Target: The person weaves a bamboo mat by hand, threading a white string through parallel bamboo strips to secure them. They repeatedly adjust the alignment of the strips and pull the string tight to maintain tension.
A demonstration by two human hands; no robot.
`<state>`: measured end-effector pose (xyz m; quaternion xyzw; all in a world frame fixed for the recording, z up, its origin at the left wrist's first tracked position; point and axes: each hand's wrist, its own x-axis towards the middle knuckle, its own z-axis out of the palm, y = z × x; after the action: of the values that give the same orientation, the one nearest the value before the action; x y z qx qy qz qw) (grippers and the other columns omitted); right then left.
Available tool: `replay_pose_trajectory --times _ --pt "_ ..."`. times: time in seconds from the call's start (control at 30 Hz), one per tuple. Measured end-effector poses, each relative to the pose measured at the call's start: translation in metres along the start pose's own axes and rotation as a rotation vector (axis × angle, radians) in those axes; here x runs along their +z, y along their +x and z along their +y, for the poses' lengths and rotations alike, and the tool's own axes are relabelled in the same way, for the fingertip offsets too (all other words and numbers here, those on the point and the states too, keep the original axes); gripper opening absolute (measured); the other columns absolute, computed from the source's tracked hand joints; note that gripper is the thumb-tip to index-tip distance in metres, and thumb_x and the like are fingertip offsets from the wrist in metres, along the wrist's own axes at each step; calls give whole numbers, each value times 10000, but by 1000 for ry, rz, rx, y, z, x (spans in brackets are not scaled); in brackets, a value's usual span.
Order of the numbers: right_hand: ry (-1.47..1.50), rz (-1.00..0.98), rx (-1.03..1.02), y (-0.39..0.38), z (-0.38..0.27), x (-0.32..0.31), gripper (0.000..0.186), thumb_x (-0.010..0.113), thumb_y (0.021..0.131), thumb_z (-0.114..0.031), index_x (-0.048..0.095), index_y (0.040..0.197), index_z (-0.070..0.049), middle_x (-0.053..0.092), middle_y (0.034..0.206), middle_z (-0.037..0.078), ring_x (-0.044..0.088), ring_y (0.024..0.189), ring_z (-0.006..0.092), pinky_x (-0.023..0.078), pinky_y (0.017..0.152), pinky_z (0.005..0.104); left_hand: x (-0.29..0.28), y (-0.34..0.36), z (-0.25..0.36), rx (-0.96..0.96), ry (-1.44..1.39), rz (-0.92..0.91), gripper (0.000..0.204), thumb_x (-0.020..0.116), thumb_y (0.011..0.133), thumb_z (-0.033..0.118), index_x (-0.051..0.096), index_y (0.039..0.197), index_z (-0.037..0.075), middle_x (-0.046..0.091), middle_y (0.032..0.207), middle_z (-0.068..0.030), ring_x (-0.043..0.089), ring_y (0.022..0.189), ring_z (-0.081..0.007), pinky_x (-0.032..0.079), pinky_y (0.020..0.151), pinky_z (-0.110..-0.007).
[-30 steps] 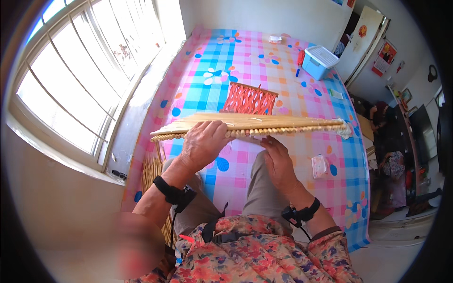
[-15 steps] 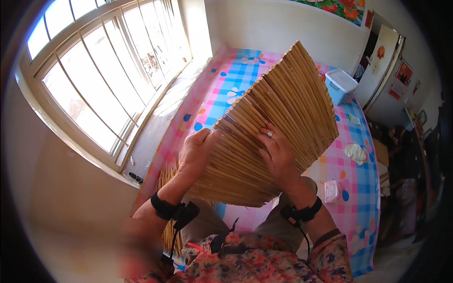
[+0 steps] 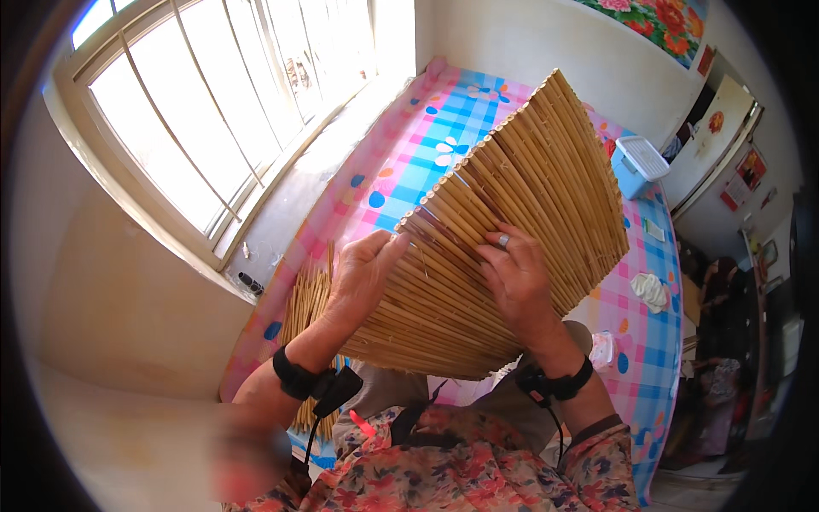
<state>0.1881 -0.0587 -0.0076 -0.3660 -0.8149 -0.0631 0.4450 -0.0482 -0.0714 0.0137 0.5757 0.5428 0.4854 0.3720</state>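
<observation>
A fan-shaped mat of tan plant stalks [image 3: 546, 179], laid side by side, slants up over my lap. Its cut ends form a stepped edge at the upper left. My left hand [image 3: 363, 277] grips the mat at that edge, thumb on top and the other fingers partly hidden. Over the middle of the mat, my right hand [image 3: 518, 273] has its fingers bent and drawn together at the stalks, a ring on one finger. Whatever those fingertips pinch is too small to make out. A thin light sliver lies across the stalks between the hands.
Loose stalks [image 3: 305, 307] are bundled beside my left arm. The checked, flowered sheet [image 3: 409, 145] carries a lidded blue box [image 3: 638, 166], a crumpled white cloth [image 3: 650, 292] and a white-pink packet [image 3: 602, 351]. A barred window and sill [image 3: 294, 171] run along the left.
The view has swung left, so the room sits farther right in it. Both hands keep about the same places on the mat, which appears slightly farther right.
</observation>
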Motion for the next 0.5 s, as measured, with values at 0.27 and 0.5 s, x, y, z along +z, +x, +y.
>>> replay_pose_trajectory --times 0.27,0.5 --pt "-68 -4 -13 -1 -7 -20 291 715 774 5 691 1061 -35 643 1076 120 591 1090 341 492 930 425 -5 -5 12 -3 78 -92 289 617 1011 243 630 881 -15 520 757 54 438 758 -40 411 659 -254" --pt "-78 48 28 -13 -6 -43 287 717 774 23 696 1050 -53 617 935 122 602 946 321 507 782 410 8 -20 30 193 239 -106 289 645 970 280 612 906 1 599 792 -100 563 741 -241 467 685 -363"
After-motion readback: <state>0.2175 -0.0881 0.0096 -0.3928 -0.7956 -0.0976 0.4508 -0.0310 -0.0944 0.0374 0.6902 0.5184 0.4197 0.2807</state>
